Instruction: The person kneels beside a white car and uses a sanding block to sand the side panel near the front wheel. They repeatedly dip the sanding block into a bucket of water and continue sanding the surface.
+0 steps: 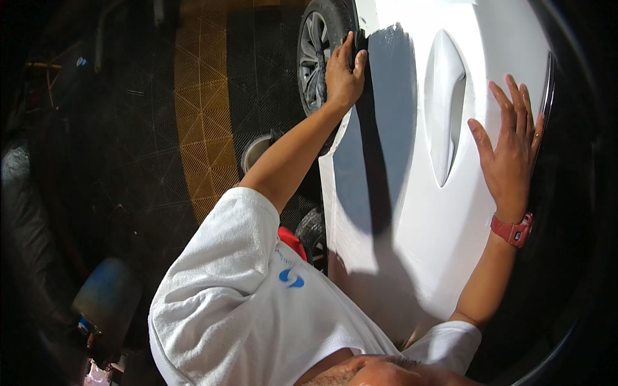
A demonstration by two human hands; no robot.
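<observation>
Beneath my arms is a white car door panel [412,219] with a dull grey patch [393,96] on its left side. My left hand [344,78] is at the panel's left edge, beside the wheel. Its fingers are bent, with the thumb on the panel side; something dark shows by the fingertips, but I cannot make it out. My right hand [510,151] lies with fingers spread on the white surface, right of the door handle [445,109]. A red watch [512,230] is on that wrist. The arm's dark shadow crosses the grey patch.
A car wheel [313,61] with a spoked rim stands at upper left. A pale round container [256,153] is on the dark tiled floor, near a yellow tile strip [203,122]. Another tyre [311,233] and a red object [291,242] show beside my shirt. A blue cylindrical thing [108,289] is at lower left.
</observation>
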